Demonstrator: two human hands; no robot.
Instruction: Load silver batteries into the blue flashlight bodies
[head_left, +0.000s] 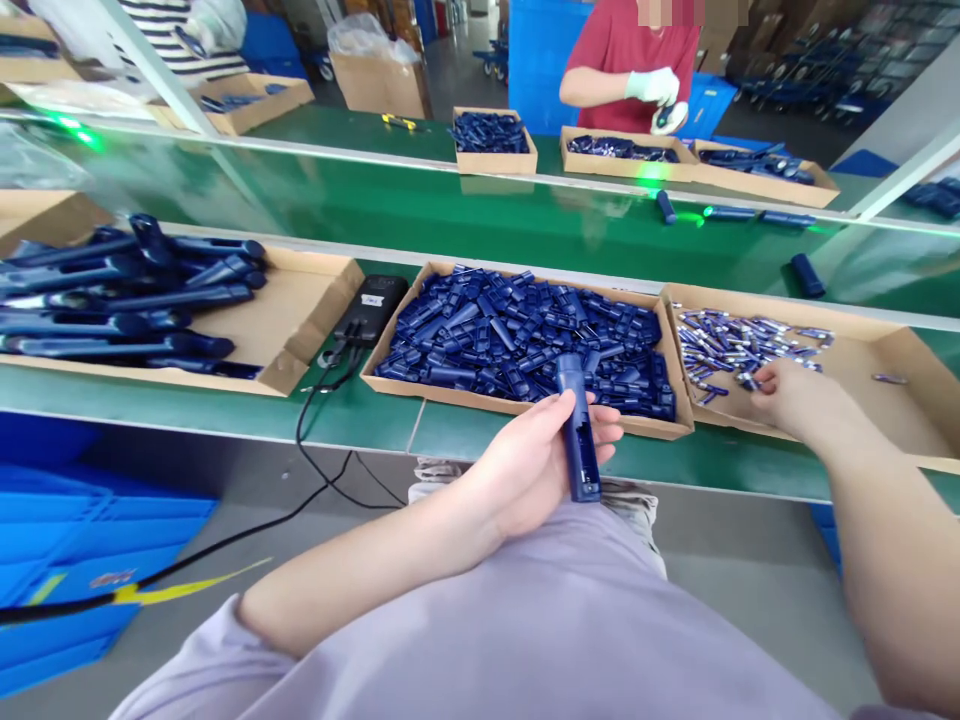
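Note:
My left hand (536, 450) is closed around a dark blue tubular plastic housing (574, 400), with a long open slot facing up. It is held over the front edge of the middle cardboard tray (480, 393), which is heaped with small dark blue plastic pieces (517, 330). My right hand (802, 400) reaches into the right cardboard tray (862, 350). Its thumb and fingers pinch a small purple-and-silver part (748, 381) at the edge of a pile of similar parts (739, 345). The exact kind of these parts cannot be made out.
At left, a cardboard tray (300, 310) holds several longer blue housings (127, 300). A black device (371, 310) with cables lies between trays. Blue tubes (731, 214), some by green lights, lie on the green strip beyond. Opposite, a gloved co-worker (630, 70) handles a part.

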